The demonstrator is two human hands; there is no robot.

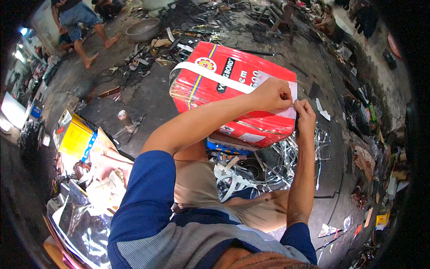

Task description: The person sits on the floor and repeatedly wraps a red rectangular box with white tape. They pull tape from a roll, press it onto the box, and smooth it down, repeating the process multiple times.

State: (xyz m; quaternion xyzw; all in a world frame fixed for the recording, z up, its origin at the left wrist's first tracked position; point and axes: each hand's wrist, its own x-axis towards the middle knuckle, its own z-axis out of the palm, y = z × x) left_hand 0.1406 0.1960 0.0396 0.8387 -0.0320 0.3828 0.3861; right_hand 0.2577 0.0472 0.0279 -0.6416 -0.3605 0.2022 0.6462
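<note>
A red box [242, 116] wrapped in shiny clear film lies in front of me, tilted. A flat white strip [210, 75] crosses its top from the far left edge and runs under my left forearm and hand. My left hand [272, 95] rests over the box's right part, fingers curled in a pinch. Close beside it, at the box's right edge, my right hand [306, 117] is also pinched, its fingertips almost meeting the left ones. What sits between the fingertips is too small to make out. Beneath the box, a blue object [228, 147] partly shows.
Tangled shiny strips [286, 157] and white strap pieces [235, 181] lie between my legs. A yellow container [77, 140] and a metal cylinder [125, 119] stand at left. Scraps litter the far floor around a round basin [143, 29]. A barefoot person [83, 27] is at far left.
</note>
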